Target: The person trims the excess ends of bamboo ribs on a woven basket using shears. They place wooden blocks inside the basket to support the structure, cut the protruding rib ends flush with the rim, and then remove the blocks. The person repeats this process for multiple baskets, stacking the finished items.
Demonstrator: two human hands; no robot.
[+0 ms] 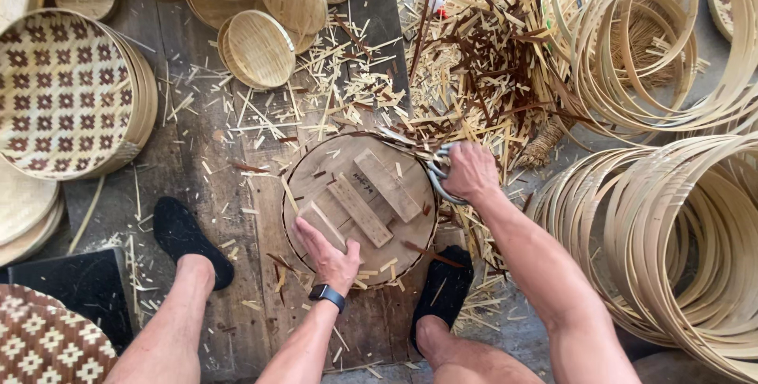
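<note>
Pressing down with the left hand (330,258) on a round wooden disc (316,183) bearing flat wooden blocks (371,198). Gripping metal shears (437,175) at the disc's right edge with the right hand (470,171). Sitting among bamboo offcuts (474,60), with bamboo hoops (671,218) lying right, a patterned woven tray (59,92) leaning left, and plain round trays (257,48) stacking above.

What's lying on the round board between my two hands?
Head view: two wooden blocks lie on the round board between left hand and right hand.
</note>
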